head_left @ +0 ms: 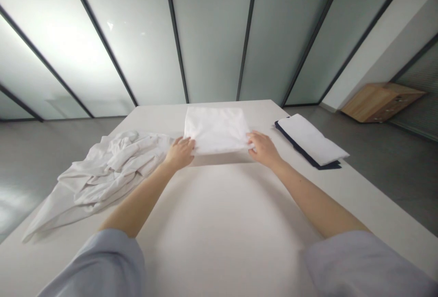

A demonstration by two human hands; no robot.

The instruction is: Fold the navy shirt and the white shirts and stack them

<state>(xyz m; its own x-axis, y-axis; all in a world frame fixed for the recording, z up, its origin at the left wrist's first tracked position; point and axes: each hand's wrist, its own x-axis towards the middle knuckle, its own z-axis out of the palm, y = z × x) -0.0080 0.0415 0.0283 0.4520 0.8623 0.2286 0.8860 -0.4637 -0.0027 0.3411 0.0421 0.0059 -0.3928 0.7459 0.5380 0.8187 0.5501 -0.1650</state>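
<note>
A white folded cloth (pixel 217 128) is stretched between my two hands over the far middle of the white table (pixel 219 224). Its near edge looks raised, with a shadow on the tabletop below. My left hand (pixel 181 152) grips the cloth's near left corner, fingers closed on it. At the near right corner, my right hand (pixel 263 147) pinches the fabric between thumb and fingers. The exact garment kind cannot be made out.
On the left of the table lies a crumpled heap of white fabric (pixel 116 169). A folded white cloth (pixel 310 137) rests on a dark navy folded cloth (pixel 297 147) near the right edge. Frosted glass panels (pixel 212 32) stand behind; a wooden cabinet (pixel 379 101) is at far right.
</note>
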